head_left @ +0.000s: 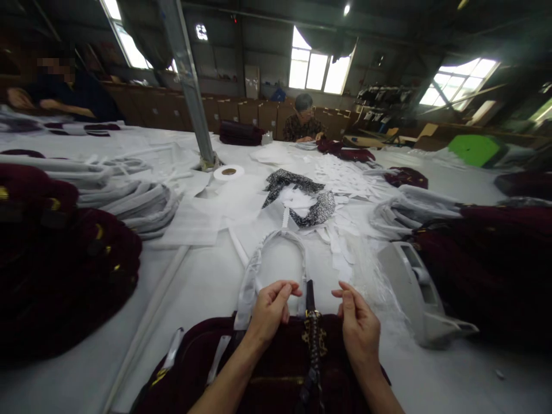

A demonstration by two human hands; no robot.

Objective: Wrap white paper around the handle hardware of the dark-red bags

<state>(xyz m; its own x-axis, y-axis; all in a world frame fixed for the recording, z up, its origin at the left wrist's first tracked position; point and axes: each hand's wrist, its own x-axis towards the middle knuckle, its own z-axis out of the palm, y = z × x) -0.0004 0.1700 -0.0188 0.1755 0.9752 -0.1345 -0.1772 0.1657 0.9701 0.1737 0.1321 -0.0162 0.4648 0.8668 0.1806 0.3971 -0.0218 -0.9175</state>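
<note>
A dark maroon handbag [276, 362] lies before me, with a gold zip across it. Its arched handle [252, 270] is wrapped in white material and stands up at the far side. Beside that handle, a dark braided strap [314, 345] with gold-coloured fittings runs down the bag's front. My left hand [276, 305] is over the bag's top edge, left of the strap, its thumb and fingers curled close together. On the strap's other side is my right hand [360, 322], fingers bent toward the thumb. Anything pinched in either hand is too small to make out.
Maroon bags are piled at left [64, 264] and right [495, 270]. A grey tape dispenser [414, 287] stands right of my hands. Ahead are a black-and-white fabric piece [317, 213], white scraps, a white roll [228, 172] and a metal post [190, 80]. Two people work across the table.
</note>
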